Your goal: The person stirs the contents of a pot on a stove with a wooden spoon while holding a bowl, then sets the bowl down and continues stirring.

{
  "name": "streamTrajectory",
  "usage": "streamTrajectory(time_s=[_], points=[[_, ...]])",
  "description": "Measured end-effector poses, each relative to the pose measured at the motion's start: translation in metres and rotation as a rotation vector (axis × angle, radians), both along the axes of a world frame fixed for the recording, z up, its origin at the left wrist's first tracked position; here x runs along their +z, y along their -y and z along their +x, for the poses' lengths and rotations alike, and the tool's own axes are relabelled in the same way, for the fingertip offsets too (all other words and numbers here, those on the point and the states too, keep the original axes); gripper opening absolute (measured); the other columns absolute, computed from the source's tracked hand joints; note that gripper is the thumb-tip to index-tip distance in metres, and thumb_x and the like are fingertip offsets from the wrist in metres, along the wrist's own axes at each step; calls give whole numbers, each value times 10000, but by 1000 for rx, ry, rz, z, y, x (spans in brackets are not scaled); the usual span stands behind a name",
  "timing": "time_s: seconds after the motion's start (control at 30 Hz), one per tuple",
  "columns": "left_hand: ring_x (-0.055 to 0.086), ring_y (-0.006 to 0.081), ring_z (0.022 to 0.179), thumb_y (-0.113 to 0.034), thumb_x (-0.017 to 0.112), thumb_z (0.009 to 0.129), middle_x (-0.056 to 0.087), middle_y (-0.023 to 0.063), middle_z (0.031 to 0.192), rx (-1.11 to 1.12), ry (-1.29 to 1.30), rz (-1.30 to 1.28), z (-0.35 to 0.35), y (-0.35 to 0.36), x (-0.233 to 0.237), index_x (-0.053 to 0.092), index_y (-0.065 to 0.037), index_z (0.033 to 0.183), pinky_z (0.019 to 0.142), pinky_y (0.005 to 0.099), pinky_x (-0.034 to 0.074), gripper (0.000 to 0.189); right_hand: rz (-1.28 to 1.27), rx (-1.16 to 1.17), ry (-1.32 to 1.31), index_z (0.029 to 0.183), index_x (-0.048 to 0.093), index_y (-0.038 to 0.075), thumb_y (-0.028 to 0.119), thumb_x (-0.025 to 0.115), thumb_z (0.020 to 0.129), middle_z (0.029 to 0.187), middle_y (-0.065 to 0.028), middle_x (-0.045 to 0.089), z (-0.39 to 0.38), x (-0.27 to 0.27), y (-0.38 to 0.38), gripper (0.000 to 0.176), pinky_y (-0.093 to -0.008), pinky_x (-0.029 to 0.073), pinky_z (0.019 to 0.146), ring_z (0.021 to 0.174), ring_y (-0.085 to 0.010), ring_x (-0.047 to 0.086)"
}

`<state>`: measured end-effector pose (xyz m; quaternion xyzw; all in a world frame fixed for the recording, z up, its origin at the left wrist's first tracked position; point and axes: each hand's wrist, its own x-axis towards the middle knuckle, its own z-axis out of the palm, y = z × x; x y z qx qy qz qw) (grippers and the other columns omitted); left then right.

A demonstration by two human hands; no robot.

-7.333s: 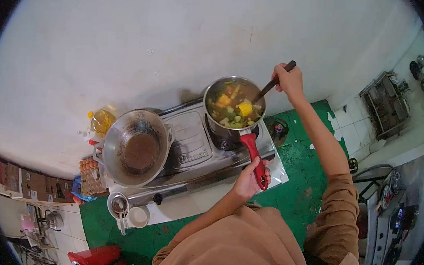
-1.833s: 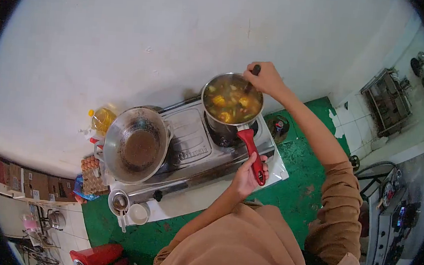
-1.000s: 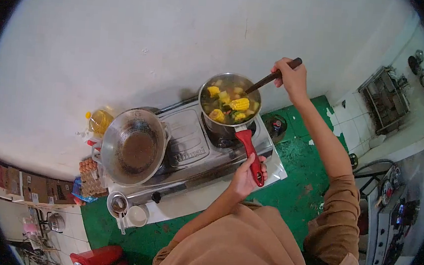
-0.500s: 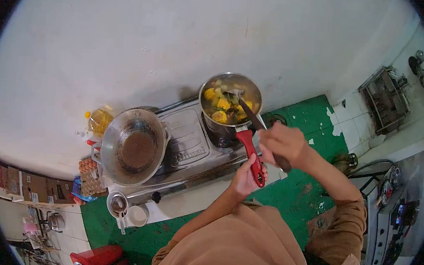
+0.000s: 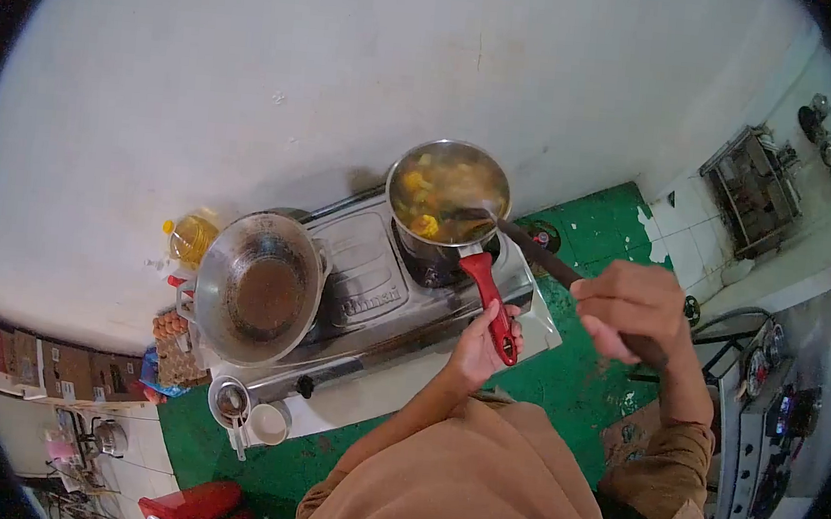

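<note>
A metal saucepan (image 5: 392, 187) with a red handle (image 5: 487, 287) sits on the right burner of the gas stove (image 5: 362, 246). Inside it is soup with yellow corn pieces (image 5: 425, 225) and other vegetables, partly blurred. My left hand (image 5: 480, 345) is closed around the red handle near its end. Gripped in my right hand (image 5: 631, 311) is the dark handle of a spatula or turner (image 5: 543, 254). The tool slants over the pan's right rim, its head down in the soup, too blurred to tell its exact shape.
A large wok (image 5: 267, 292) stands on the left burner. Behind it is an oil bottle (image 5: 191, 238), and eggs in a tray (image 5: 175, 343) lie to its left. A small strainer (image 5: 231, 399) and a white cup (image 5: 270, 424) rest at the front left corner.
My right hand has moved right and slightly down, drawing the tool to a flatter slant across the pan's right side. The soup's contents have shifted. My left hand stays on the handle.
</note>
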<state>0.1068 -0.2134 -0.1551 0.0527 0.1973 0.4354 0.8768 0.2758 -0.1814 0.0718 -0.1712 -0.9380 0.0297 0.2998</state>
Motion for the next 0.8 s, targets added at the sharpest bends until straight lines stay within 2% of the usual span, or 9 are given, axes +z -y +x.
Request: streamTrajectory(time_s=[0.03, 0.23, 0.37, 0.53, 0.8], points=[[562, 184, 740, -444, 477, 919, 570, 48, 789, -2, 2, 20, 0, 0, 0, 531, -76, 1045, 713, 315, 464, 392, -99, -17, -10, 803, 606, 16, 50, 691, 691, 908, -109, 634, 1, 7, -1, 145, -318, 489, 507, 686, -230, 609], [559, 184, 745, -441, 480, 919, 568, 49, 793, -4, -14, -1, 0, 0, 2, 533, -79, 1041, 709, 314, 462, 386, -304, 58, 135, 790, 596, 19, 80, 672, 747, 843, -84, 606, -14, 13, -26, 106, -354, 496, 643, 734, -268, 595], [556, 187, 740, -435, 487, 917, 564, 54, 791, -4, 4, -33, -1, 0, 5, 534, -76, 1037, 705, 318, 463, 382, -345, 89, 133, 764, 621, 18, 58, 665, 757, 838, -74, 627, -21, -13, -43, 60, -330, 488, 635, 715, -248, 593], [556, 192, 724, -431, 487, 919, 563, 58, 784, 1, 1, -40, 1, -1, -1, 535, -75, 1037, 693, 322, 467, 378, -413, 77, 161, 816, 612, -2, 50, 661, 760, 864, -94, 621, -27, -28, -56, 91, -360, 494, 690, 772, -271, 598], [560, 194, 725, -436, 489, 916, 566, 52, 775, -2, 23, -19, 1, -1, 1, 540, -79, 1029, 695, 322, 468, 378, -370, 71, 182, 858, 617, 3, 69, 652, 776, 890, -98, 617, -35, -59, -76, 111, -353, 493, 709, 804, -271, 603]])
